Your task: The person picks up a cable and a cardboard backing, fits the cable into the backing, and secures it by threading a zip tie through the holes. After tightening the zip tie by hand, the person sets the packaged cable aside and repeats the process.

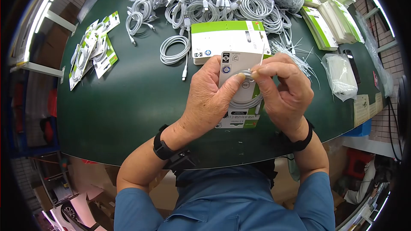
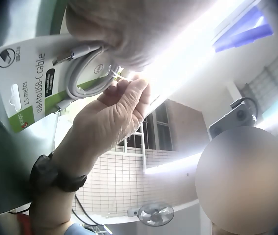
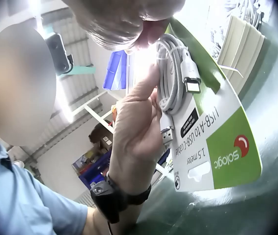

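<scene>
A white and green packaging card (image 1: pixel 231 57) is held up over the green table, with a coiled white USB-A to USB-C cable (image 1: pixel 246 104) lying against its face. My left hand (image 1: pixel 209 96) grips the card from the left, its thumb pressed on the top of the coil. At the same spot, fingertips of my right hand (image 1: pixel 289 90) pinch together at the coil's upper edge. A thin white tie (image 2: pixel 122 76) runs from the coil to these fingers in the left wrist view. Both cable plugs, such as the USB-C plug (image 3: pixel 192 83), hang toward the card's printed hanger end.
Behind the hands lies a stack of cards (image 1: pixel 214 38), beside a single coiled cable (image 1: pixel 173 63). A big pile of cables (image 1: pixel 201 4) fills the back. Carded cables (image 1: pixel 105 60) lie left; loose ties (image 1: pixel 295 55), a bag of ties (image 1: pixel 340 75) and more card stacks (image 1: pixel 319 28) lie right.
</scene>
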